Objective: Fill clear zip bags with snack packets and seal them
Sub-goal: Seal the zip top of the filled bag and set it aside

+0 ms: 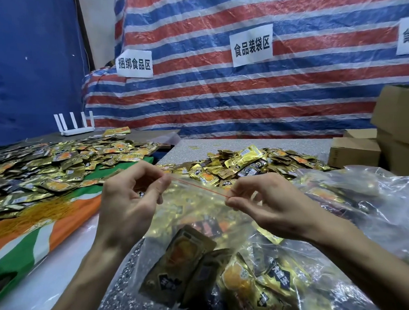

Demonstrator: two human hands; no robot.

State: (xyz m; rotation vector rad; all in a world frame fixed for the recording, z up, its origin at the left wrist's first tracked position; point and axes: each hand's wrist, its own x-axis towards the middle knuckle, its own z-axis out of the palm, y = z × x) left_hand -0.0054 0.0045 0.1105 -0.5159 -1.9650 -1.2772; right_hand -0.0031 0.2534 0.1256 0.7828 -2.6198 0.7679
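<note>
Striped tarp (242,92) behind; left grip (127,202) and right grip (261,206) pinch the zip bag (193,217) at its red strip (198,187). I fear bulging packets (240,279) skew it, leaving a gap.

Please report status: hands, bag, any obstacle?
Hands: left hand and right hand pinch red zip strip of clear zip bag. Gold snack packets inside. Nothing lies across the strip.
</note>
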